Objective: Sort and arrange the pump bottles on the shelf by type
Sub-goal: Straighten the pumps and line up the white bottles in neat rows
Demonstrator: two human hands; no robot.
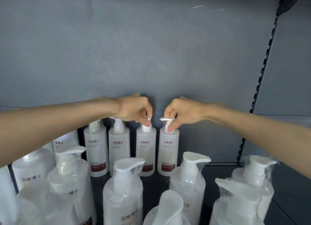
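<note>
A row of slim white pump bottles with dark red labels stands upright at the back of the shelf (212,171). My left hand (134,109) pinches the pump head of the third slim bottle (146,150). My right hand (182,113) grips the pump neck of the fourth slim bottle (168,150), whose spout points left. Both bottles rest on the shelf, close together. Two more slim bottles (96,147) (119,145) stand to their left.
Several larger white pump bottles in clear plastic wrap crowd the front, such as one at centre (123,191) and one at right (188,179). A grey back panel (151,56) and a slotted upright (262,76) bound the shelf. Bare dark shelf lies right of the slim row.
</note>
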